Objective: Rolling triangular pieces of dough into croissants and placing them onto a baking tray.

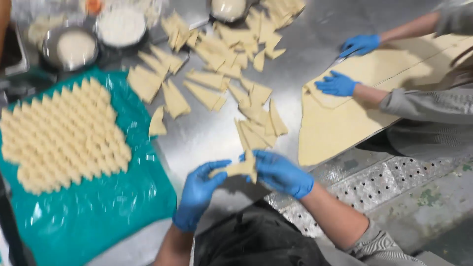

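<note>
Dough piece (237,169): a pale strip, being held above the tabletop (207,138) near its front edge; its long axis is running roughly left to right, its right end flaring up and down into a wider part.
Left hand (199,192): blue-gloved, its grip closing on the left end of the dough piece, thumb on top, fingers curling under.
Right hand (281,173): blue-gloved, its grip pinching the wider right end of the dough piece; the piece is lying between the two hands, touching both.
Cut triangles (221,64): lying loose on the tabletop beyond the dough piece, pointing many ways, some overlapping.
Teal sheet (98,216): lying left of the dough piece, carrying shaped pastries (61,135) packed in close rows.
Bowls (120,25): standing far behind the dough piece to the left, each holding something pale; too blurred to tell what.
Dough sheet (345,118): spreading out right of the dough piece, a co-worker's two blue-gloved hands (337,83) resting on it.
</note>
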